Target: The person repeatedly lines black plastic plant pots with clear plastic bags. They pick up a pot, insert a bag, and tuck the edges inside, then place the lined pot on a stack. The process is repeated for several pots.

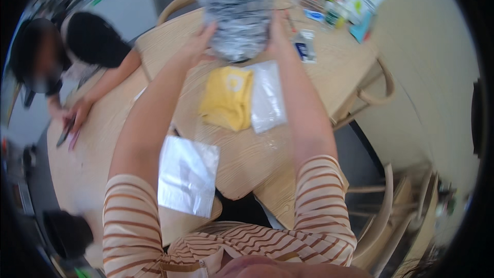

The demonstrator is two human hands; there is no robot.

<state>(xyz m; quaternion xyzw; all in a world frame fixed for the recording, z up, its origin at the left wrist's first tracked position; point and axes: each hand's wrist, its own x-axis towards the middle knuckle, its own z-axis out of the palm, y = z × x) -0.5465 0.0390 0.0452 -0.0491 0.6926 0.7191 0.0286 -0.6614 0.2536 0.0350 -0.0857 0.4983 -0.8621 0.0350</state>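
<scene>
My left hand (pixel 202 45) and my right hand (pixel 276 33) press from either side on a tall grey bundle (pixel 238 15). It looks like many layers in clear plastic, but blur hides what they are. The bundle is held over the far part of the wooden table (pixel 235 154), its top cut off by the picture's edge. Just below its near end lies a folded yellow cloth (pixel 227 98) with a pale round print. A clear plastic bag (pixel 268 96) lies against the cloth's right side. Nearer me, by my left forearm, is another clear plastic bag (pixel 188 177).
At the left, another person's hands (pixel 79 114) hold a dark object. Bottles (pixel 332 13), an upright printed card (pixel 366 0), a turquoise packet (pixel 361 27) and a small pouch (pixel 305 46) stand or lie far right. Wooden chairs (pixel 380 85) border the table.
</scene>
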